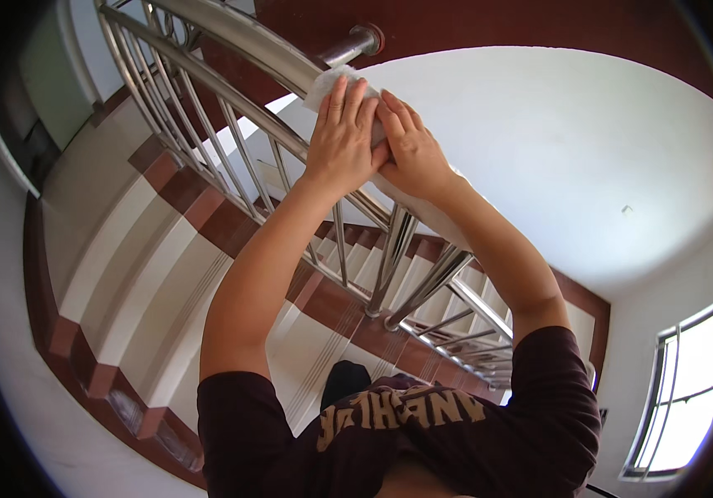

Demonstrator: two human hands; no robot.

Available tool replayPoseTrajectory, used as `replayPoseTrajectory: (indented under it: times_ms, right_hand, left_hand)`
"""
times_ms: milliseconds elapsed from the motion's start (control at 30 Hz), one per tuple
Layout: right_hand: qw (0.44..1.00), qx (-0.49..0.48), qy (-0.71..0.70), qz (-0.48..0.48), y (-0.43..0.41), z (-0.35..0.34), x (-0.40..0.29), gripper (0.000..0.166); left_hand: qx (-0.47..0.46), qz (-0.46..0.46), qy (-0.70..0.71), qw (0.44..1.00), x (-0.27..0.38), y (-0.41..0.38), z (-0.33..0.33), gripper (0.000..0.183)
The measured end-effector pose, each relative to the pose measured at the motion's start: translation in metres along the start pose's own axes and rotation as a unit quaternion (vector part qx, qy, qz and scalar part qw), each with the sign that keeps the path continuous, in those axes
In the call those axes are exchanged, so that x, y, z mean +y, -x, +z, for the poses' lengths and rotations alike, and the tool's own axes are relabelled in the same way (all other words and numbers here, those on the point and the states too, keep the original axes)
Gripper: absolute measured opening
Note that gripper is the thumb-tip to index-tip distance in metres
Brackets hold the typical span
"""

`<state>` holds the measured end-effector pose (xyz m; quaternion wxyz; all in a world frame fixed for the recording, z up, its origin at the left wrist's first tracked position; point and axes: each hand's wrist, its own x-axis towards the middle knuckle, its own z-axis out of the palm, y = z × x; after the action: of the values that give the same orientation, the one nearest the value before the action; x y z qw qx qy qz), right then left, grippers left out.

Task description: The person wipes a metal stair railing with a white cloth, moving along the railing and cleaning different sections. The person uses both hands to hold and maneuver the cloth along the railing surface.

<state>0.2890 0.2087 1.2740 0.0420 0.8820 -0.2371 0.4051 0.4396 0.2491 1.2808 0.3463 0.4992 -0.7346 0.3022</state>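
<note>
A white cloth lies over the stainless steel handrail of a stair railing. On top of it rests my left hand, its fingers stretched forward and pressing the cloth to the rail. Beside it, touching it, my right hand lies over the rail's right side with its fingers bent over the cloth. More white material, perhaps the same cloth, hangs beneath my right forearm. Part of the rail is hidden under my hands and arms.
Pale stone stairs with red-brown edging run down the left. Metal balusters and thick posts stand below the handrail. A short bracket pipe joins the rail to the dark red wall band. At the lower right is a barred window.
</note>
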Motion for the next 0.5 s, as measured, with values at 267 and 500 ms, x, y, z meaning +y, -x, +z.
replayPoseTrajectory:
  times_ms: [267, 500]
  right_hand:
    - [0.998, -0.006, 0.045, 0.036, 0.024, -0.007, -0.011, 0.068]
    - [0.999, -0.015, 0.037, 0.031, 0.044, -0.012, -0.008, 0.068]
  left_hand:
    - [-0.063, 0.031, 0.078, 0.994, 0.015, 0.018, -0.005, 0.073]
    - [-0.135, 0.058, 0.090, 0.985, 0.017, 0.033, -0.014, 0.079]
